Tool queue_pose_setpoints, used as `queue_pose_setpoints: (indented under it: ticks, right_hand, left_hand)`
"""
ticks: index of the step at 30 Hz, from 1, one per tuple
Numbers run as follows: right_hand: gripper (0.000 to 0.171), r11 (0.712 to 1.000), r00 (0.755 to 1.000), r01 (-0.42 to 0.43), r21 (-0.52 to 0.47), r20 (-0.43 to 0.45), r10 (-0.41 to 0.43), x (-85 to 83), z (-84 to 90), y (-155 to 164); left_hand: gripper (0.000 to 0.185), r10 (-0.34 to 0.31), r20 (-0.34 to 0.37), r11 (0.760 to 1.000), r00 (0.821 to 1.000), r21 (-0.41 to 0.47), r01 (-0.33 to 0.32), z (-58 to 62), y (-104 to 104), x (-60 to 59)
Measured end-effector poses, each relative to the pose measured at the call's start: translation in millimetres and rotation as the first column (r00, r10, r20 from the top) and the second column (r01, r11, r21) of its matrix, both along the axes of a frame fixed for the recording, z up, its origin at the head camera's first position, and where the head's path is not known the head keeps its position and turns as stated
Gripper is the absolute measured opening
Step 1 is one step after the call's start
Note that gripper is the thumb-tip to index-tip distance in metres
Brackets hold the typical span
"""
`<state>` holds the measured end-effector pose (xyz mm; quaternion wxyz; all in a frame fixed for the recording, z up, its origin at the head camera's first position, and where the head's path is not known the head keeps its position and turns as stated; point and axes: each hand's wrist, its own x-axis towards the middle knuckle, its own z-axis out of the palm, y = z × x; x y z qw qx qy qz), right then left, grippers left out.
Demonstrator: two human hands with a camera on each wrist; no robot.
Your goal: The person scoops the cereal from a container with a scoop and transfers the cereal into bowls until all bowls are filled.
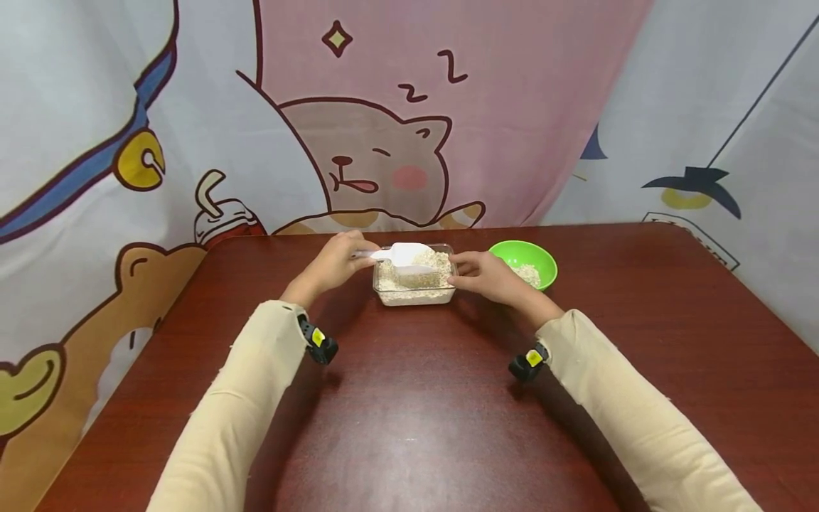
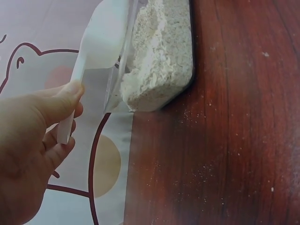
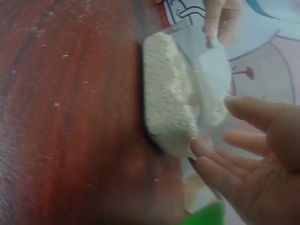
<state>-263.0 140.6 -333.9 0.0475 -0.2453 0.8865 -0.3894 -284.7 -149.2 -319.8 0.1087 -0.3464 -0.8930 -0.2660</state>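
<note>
A clear rectangular container (image 1: 416,293) full of pale oat-like flakes (image 1: 419,281) stands at the far middle of the dark red table (image 1: 409,412). My left hand (image 1: 333,264) pinches the handle of a white plastic scoop (image 1: 409,256), whose bowl lies over the flakes. In the left wrist view the thumb presses the scoop (image 2: 93,61) handle beside the container (image 2: 159,70). My right hand (image 1: 486,277) rests with straight fingers against the container's right end; the right wrist view shows its fingertips (image 3: 199,147) touching the container (image 3: 168,112) wall.
A green bowl (image 1: 525,262) holding a few flakes sits just right of the container, behind my right hand. Crumbs are scattered on the table near the container. A cartoon-printed cloth (image 1: 358,142) hangs behind the table's far edge.
</note>
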Motion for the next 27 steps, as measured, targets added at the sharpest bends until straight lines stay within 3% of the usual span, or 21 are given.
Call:
queue_pose_setpoints:
  ticks: [13, 27]
  right_hand:
    - [0.043, 0.996, 0.998, 0.067, 0.059, 0.011, -0.068, 9.8, 36.8, 47.2]
    - [0.050, 0.988, 0.988, 0.136, 0.071, 0.060, -0.141, 9.2, 45.7, 117.5]
  left_hand:
    - [0.022, -0.018, 0.035, 0.999, 0.999, 0.050, 0.017, 8.9, 14.5, 0.7]
    - [0.020, -0.070, 0.066, 0.992, 0.995, 0.114, 0.062, 17.7, 52.2, -7.1]
